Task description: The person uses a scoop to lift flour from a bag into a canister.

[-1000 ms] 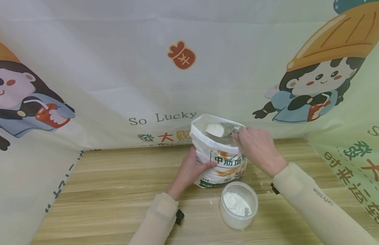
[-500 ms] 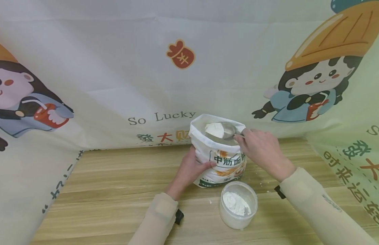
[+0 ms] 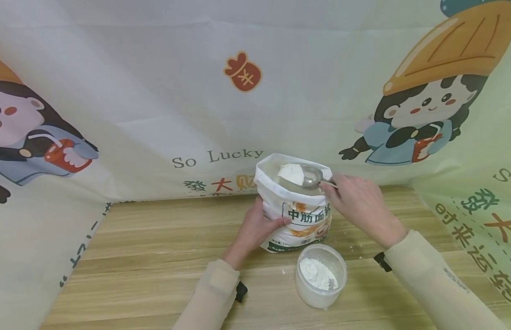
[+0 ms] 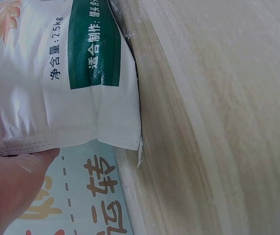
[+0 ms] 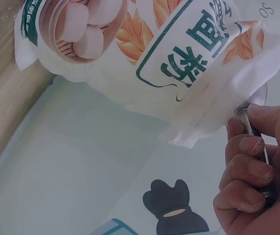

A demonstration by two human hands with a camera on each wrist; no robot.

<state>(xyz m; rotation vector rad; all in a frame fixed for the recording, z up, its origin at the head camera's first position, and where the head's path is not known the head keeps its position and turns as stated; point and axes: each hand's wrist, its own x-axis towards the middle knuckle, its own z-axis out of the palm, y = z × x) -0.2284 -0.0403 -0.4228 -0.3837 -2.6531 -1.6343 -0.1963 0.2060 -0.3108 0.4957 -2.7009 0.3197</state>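
A white flour bag [image 3: 276, 201] with a folded-down rim stands upright on the table. My left hand [image 3: 257, 229] grips its left side, the thumb across the printed front and the fingers behind. My right hand [image 3: 358, 201] holds a metal scoop [image 3: 312, 176] by its handle; in the right wrist view the fingers curl round that handle [image 5: 250, 122]. White flour [image 3: 292, 174] heaps in the scoop, which is over the bag's mouth near the right rim. In front of the bag sits a clear round tub [image 3: 321, 298], partly filled with flour [image 3: 319, 274].
Small specks of flour dot the wood-grain table [image 3: 156, 266] right of the bag. A printed cloth [image 3: 177, 91] hangs close behind the bag, and more of it rises at both sides.
My right hand has moved slightly right and drawn the loaded scoop up toward the bag's right rim, so more of its metal shows. The left hand and the tub keep their places.
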